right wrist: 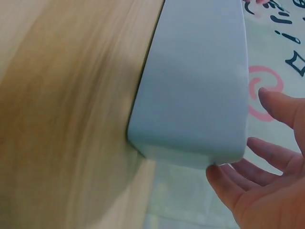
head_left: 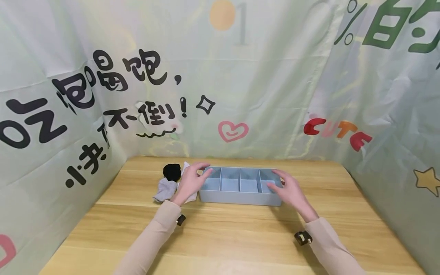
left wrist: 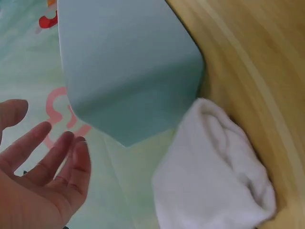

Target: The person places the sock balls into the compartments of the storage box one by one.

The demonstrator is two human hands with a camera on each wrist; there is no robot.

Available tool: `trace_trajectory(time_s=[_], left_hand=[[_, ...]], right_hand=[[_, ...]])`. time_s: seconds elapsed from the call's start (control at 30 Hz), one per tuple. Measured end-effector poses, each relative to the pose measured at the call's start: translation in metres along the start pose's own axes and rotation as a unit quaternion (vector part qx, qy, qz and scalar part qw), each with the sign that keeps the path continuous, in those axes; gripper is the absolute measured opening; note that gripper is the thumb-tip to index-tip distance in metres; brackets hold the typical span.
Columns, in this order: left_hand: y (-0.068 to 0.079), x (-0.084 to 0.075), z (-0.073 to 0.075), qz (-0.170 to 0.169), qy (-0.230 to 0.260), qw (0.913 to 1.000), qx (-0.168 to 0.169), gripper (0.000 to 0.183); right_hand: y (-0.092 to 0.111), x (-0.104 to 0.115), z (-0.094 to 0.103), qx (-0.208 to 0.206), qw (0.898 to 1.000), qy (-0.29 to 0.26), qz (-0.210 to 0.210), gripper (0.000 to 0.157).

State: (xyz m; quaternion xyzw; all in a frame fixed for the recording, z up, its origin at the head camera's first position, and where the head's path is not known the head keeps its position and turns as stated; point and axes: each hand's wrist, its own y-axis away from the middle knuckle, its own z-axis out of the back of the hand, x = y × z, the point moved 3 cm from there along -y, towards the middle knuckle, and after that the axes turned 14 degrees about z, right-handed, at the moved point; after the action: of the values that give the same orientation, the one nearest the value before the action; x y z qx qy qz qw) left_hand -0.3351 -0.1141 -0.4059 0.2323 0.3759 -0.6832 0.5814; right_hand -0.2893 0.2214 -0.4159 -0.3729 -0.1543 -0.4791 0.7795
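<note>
1. Divided box [head_left: 240, 198], flanked at its left end by the left hand [head_left: 193, 178], fingers spread wide and holding nothing, and at its right by the right hand [head_left: 289, 191] — also wide, fingers curved by the corner; fingertip contact there is hard to tell.
2. Steadying it well would likely take light, even pressure at both ends, the left fingers clear of the white cloth [left wrist: 214, 176] just beside it.
3. Pale blue and smooth-walled, the box sits level on a wooden table [head_left: 233, 236] — four open-topped compartments [head_left: 230, 185] in a row.
4. Farther left lie grey [head_left: 165, 190] and black [head_left: 171, 172] cloths.
</note>
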Motion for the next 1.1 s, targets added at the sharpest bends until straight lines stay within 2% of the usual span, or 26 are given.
trace_trajectory(time_s=[0.23,0.4,0.57,0.8,1.0,1.1], left_hand=[[0.000,0.019,0.013,0.009,0.042,0.9991,-0.006,0.031],[0.000,0.031,0.024,0.040,0.066,0.9968,-0.022,0.036],[0.002,0.043,0.035,0.055,0.074,0.9955,-0.019,0.040],[0.006,0.062,0.043,0.095,0.076,0.9925,0.013,0.042],[0.008,0.072,0.045,0.151,0.075,0.9849,0.042,0.045],[0.008,0.075,0.043,0.159,0.069,0.9832,0.059,0.046]], right_hand=[[0.003,-0.008,0.001,0.026,0.999,-0.024,-0.038,0.072],[0.004,-0.014,0.002,0.063,0.993,-0.054,-0.082,0.081],[0.008,-0.020,0.003,0.086,0.990,-0.066,-0.094,0.085],[0.010,-0.023,0.003,0.094,0.989,-0.083,-0.084,0.085],[0.010,-0.025,0.004,0.101,0.986,-0.098,-0.091,0.086],[0.010,-0.025,0.004,0.104,0.985,-0.101,-0.096,0.086]])
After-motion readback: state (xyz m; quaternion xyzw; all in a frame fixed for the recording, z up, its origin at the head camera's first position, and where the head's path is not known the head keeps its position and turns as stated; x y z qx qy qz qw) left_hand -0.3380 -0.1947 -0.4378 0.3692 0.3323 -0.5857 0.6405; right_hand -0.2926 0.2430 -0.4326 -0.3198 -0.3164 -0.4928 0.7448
